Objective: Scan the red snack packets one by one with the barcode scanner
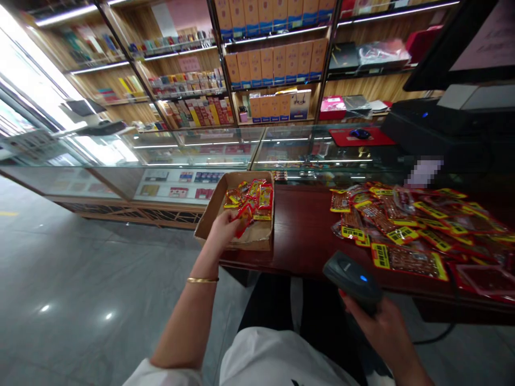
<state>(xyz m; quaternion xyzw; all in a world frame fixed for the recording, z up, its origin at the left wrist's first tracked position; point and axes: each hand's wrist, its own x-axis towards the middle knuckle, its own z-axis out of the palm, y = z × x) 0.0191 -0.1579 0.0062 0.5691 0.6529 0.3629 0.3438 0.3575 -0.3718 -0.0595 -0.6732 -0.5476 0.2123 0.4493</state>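
My left hand (223, 230) reaches into an open cardboard box (209, 219) and pinches a red snack packet (244, 220) over the box's floor. More red and yellow packets (261, 195) lie heaped toward the far side of the box. In my right hand (378, 321) is a dark barcode scanner (350, 279) with a lit blue light, held in front of the table's near edge. A cable trails from beneath that hand to the right. To the scanner's right, many clear-fronted snack packs (402, 233) with yellow labels are piled on the dark wooden table (301, 225).
Behind the table runs a glass display counter (201, 142). On it are a blue-lit mouse (359, 133) on a red mat (338, 138), and a monitor (454, 48) at the right. Shelves of boxed goods (277, 64) line the wall. Grey tiled floor (80, 284) is at the left.
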